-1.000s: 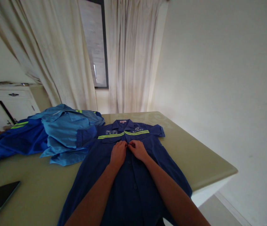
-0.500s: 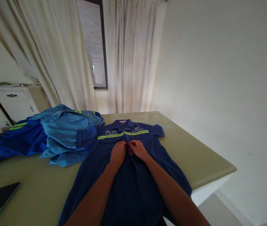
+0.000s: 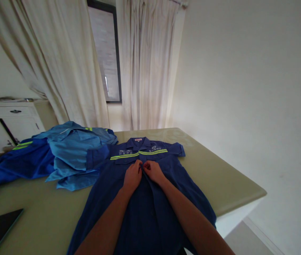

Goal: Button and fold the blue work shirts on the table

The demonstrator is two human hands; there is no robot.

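Note:
A dark blue short-sleeved work shirt (image 3: 139,212) lies front up on the table, collar away from me, with a yellow-green reflective stripe across its chest. Just below the stripe, my left hand (image 3: 133,174) pinches the edge of the front opening. Close beside it, my right hand (image 3: 153,170) is closed on the other edge of the same opening, lifting the placket a little. Fingertips of both hands almost meet at the shirt's middle. Any button between them is too small or hidden to make out.
Left of the shirt is a heap of light blue work clothes (image 3: 70,152) and brighter blue clothing (image 3: 25,163). A dark flat device (image 3: 1,226) lies at the table's near left. The table (image 3: 219,177) has its right edge near a white wall (image 3: 245,88).
Both hands stay at the front opening; the right fingers have shifted slightly left, and the placket edge is raised a bit more. The camera view has tilted slightly upward.

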